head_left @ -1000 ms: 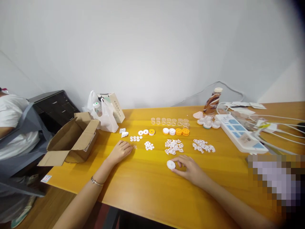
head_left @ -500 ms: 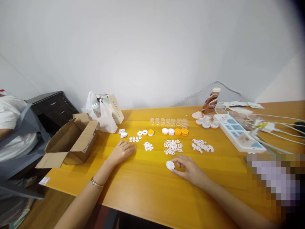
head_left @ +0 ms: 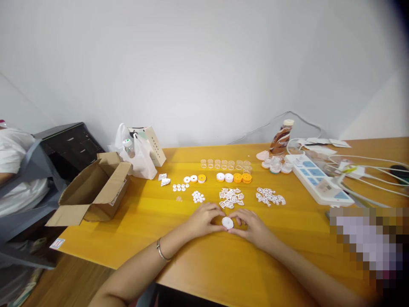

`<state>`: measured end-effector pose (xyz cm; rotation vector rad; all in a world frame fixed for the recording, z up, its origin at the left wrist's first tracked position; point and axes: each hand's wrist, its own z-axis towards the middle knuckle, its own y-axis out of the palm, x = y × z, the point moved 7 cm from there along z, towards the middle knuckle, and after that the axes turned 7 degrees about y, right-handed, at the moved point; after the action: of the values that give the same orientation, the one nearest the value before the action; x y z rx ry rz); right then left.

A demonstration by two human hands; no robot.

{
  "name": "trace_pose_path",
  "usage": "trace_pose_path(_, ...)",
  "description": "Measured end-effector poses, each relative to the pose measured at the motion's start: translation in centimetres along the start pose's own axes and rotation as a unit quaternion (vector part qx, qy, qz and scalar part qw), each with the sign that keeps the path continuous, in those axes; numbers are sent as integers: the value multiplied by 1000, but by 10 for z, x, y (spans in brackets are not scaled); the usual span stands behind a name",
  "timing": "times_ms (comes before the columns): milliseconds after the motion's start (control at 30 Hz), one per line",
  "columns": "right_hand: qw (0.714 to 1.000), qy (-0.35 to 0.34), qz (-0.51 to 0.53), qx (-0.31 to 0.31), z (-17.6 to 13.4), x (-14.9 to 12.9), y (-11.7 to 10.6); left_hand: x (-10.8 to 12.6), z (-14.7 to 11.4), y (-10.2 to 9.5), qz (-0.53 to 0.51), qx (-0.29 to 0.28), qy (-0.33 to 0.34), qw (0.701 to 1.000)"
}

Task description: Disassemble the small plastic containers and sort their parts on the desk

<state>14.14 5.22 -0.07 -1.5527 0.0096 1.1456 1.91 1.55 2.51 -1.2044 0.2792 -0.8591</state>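
Note:
A small white round disc (head_left: 228,223) is held just above the table's front half, between my two hands. My right hand (head_left: 252,228) pinches its right edge with thumb and forefinger. From the other side my left hand (head_left: 204,219) has its thumb and forefinger at the disc's left edge; whether a tiny part is also in those fingers I cannot make out. Beyond the hands lie a heap of white openwork pieces (head_left: 230,198), a cluster of small white caps (head_left: 198,197) and a few tiny clear bits (head_left: 179,198).
Behind are clear rings (head_left: 224,164), orange rings (head_left: 237,178), white rings (head_left: 220,177) and white knobs (head_left: 179,187). More openwork pieces (head_left: 270,196) lie right, near a power strip (head_left: 319,181) with cables and a bottle (head_left: 281,137). Left stand a cardboard box (head_left: 92,187) and plastic bag (head_left: 142,157); a person sits beyond.
My left hand has moved right, from beside the tiny clear bits to the white disc, and now touches its left edge. My right hand keeps its pinch in nearly the same place.

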Motion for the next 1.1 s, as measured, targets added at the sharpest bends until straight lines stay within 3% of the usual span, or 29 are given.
trace_pose_path(300,1000,6,3,-1,1,6,3,4,3,6,-27,-21,1,999)
trace_pose_path(400,1000,20,17,6,0,9,2,7,3,-4,-82,-9,-10,997)
trace_pose_path(533,999,24,19,12,-2,9,0,-17,-5,-51,-119,61,-58,989)
trace_pose_path(633,1000,2,8,1,-2,6,0,-69,-22,-102,-57,174,-145,972)
trace_pose_path(700,1000,-10,5,0,-2,4,0,-109,-34,-120,-7,179,-217,959)
trace_pose_path(767,1000,-13,4,1,-2,3,-1,-143,-41,-120,28,124,-281,951)
trace_pose_path(833,1000,-12,1,-3,-2,3,0,-163,-42,-114,33,88,-298,950)
trace_pose_path(1100,1000,-10,-3,-5,-3,3,0,-183,-30,-83,33,7,-300,953)
